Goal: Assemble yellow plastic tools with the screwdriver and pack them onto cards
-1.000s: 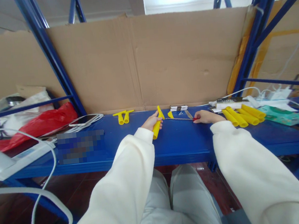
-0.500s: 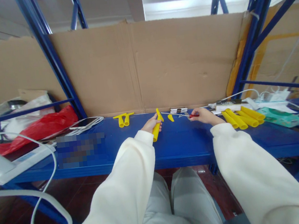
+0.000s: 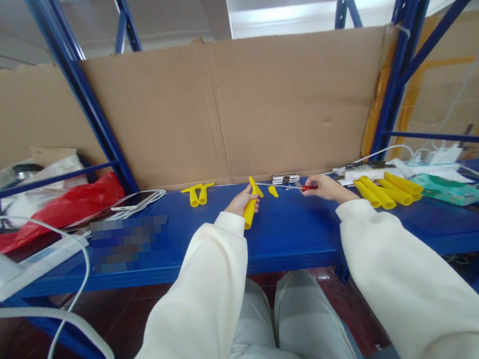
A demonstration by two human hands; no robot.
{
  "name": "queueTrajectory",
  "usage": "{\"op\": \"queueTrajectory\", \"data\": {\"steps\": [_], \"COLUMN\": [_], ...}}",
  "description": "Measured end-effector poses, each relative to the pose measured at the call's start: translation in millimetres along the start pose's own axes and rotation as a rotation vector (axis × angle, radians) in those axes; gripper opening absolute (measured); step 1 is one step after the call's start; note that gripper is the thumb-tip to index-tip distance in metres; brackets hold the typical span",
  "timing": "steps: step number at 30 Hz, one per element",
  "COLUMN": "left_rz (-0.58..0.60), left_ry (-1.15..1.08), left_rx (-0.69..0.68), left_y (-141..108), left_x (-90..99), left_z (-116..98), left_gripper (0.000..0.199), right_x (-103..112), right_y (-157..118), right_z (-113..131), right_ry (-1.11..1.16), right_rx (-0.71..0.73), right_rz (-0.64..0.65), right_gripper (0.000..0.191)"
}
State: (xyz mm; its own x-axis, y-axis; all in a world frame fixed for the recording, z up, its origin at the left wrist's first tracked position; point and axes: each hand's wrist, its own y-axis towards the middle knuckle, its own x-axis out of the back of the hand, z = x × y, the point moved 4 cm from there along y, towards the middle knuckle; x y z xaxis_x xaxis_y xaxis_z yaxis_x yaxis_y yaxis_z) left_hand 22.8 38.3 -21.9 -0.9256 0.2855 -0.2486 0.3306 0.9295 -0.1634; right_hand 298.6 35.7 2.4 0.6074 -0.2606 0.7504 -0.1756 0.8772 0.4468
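My left hand [image 3: 242, 203] is wrapped around a yellow plastic tube with a crosspiece [image 3: 249, 215] at its top. The tube leans, its open lower end toward me. My right hand [image 3: 321, 187] grips the red handle of a screwdriver [image 3: 280, 185]. Its thin metal shaft points left, and the tip meets or passes close to the crosspiece; exact contact is too small to tell. A loose yellow piece [image 3: 273, 191] lies just under the shaft on the blue table [image 3: 292, 231]. Small metal parts near my right fingers are hard to make out.
Two yellow T-shaped pieces [image 3: 198, 195] lie left of my hands. Several yellow tubes [image 3: 388, 189] sit at the right beside a green packet [image 3: 448, 189]. Black-and-white blocks [image 3: 285, 178] stand by the cardboard wall [image 3: 241, 111]. A phone [image 3: 133, 201] and white cable lie left.
The view has tilted slightly. Both hands keep their holds, and the screwdriver's handle has turned a little in my right hand.
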Motion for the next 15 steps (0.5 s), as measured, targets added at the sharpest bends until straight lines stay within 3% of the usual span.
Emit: {"op": "queueTrajectory", "data": {"steps": [15], "left_rz": [0.096], "left_ry": [-0.083], "left_rx": [0.044], "left_y": [-0.7], "left_x": [-2.0], "left_z": [-0.5], "left_gripper": [0.075], "right_x": [-1.0], "right_y": [0.9], "right_z": [-0.3], "right_ry": [-0.013], "right_rx": [0.002], "right_rz": [-0.008], "right_gripper": [0.018]}}
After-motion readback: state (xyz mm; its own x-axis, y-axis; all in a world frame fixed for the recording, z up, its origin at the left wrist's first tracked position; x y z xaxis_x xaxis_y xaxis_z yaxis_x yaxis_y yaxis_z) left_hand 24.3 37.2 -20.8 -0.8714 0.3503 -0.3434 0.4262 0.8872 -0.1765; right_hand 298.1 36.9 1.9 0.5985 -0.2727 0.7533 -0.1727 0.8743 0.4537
